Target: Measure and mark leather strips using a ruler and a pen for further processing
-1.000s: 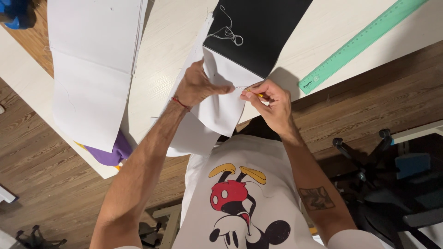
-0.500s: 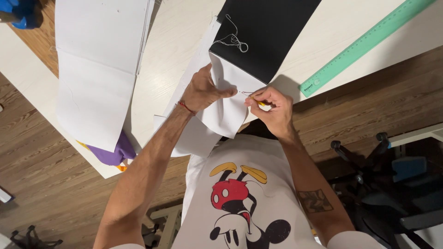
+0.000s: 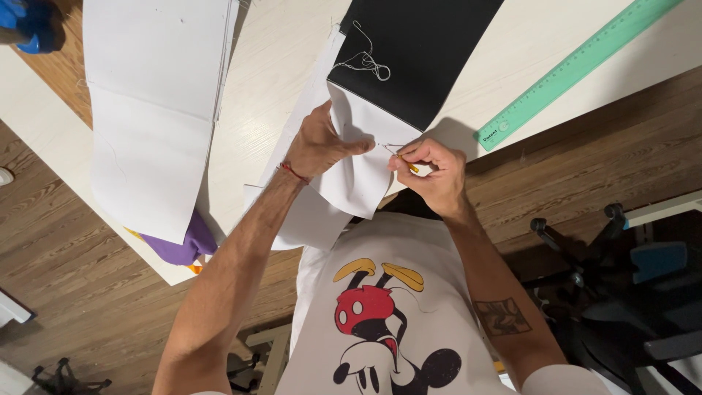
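Hand-stitching a limp white fabric piece at the edge of a pale wood-grain table.

The left hand pins the cloth from the left, fingers closed on it; the right hand, just beside it, pinches a thin needle with a yellowish tip, thread running leftward into the fabric. A black sheet and green plastic ruler lie beyond.

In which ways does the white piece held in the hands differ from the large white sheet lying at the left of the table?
The white piece is smaller, bent and lifted, pinched by the left hand. The large white sheet is much bigger and lies flat, untouched, overhanging the table edge. The right hand works at the piece only. Both are plain white.
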